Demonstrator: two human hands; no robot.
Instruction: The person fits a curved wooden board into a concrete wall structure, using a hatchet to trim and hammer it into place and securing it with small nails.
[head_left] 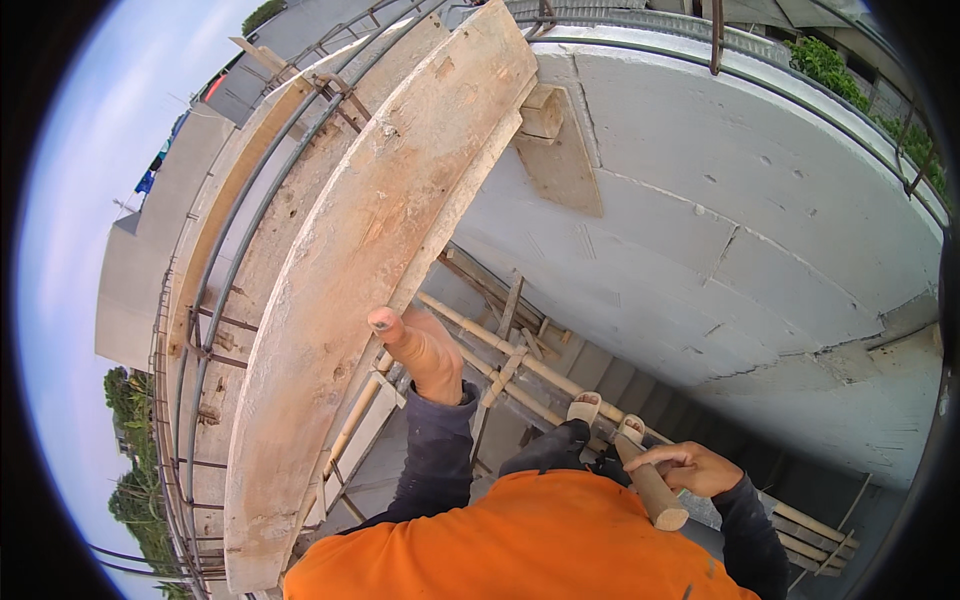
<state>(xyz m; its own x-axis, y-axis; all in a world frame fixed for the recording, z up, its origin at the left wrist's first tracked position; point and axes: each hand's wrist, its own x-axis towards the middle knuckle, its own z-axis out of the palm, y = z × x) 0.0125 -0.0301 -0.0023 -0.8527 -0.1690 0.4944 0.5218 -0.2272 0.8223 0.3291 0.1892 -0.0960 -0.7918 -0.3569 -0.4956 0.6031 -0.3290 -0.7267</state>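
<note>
My left hand (425, 352) grips the lower edge of a long, weathered wooden board (370, 215). Its thumb lies on the board's face; the other fingers are mostly hidden behind the edge. The board slants from the top middle of the view to the lower left, along a concrete beam. Down at the right, in front of my body, my right hand (697, 468) is closed round a thick wooden tool handle (655, 492). The handle's blunt end points toward me; I cannot make out a tool head.
Bamboo poles (540, 372) form a scaffold under my sandalled feet (584, 407), above a dark stairwell (640, 390). A grey block wall (690, 240) rises at the right. Steel rebar (235, 265) runs along the beam's left side. A wooden block (541, 113) sits by the board's far end.
</note>
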